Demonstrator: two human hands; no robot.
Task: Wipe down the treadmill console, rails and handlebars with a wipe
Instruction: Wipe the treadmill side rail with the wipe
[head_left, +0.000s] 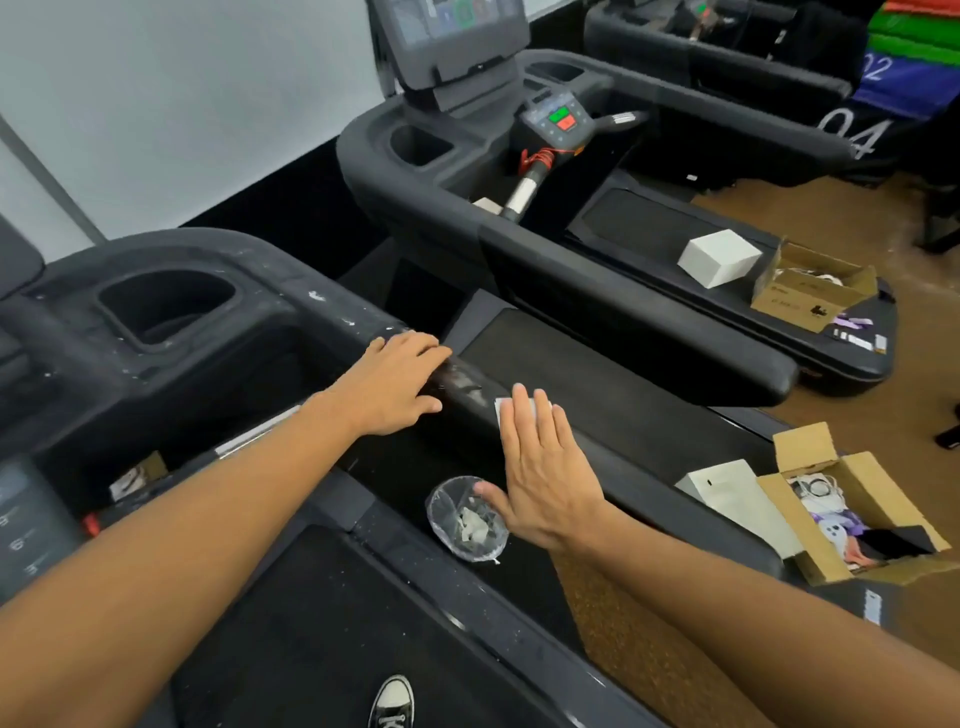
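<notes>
Pressing wipe (503, 410) onto rail (470, 387) under right hand (545, 480), fingers straight, together; left hand (397, 382) resting flat on rail, fingers relaxed.

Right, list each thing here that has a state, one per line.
left hand: fingers fairly straight, resting on the rail
right hand: flat, pressing the wipe on the rail
wipe: flat on the rail, mostly covered
rail: flecked with white marks
plastic cup: upright, crumpled white bits inside
near cardboard box: flaps open, full
far cardboard box: flaps open
</notes>
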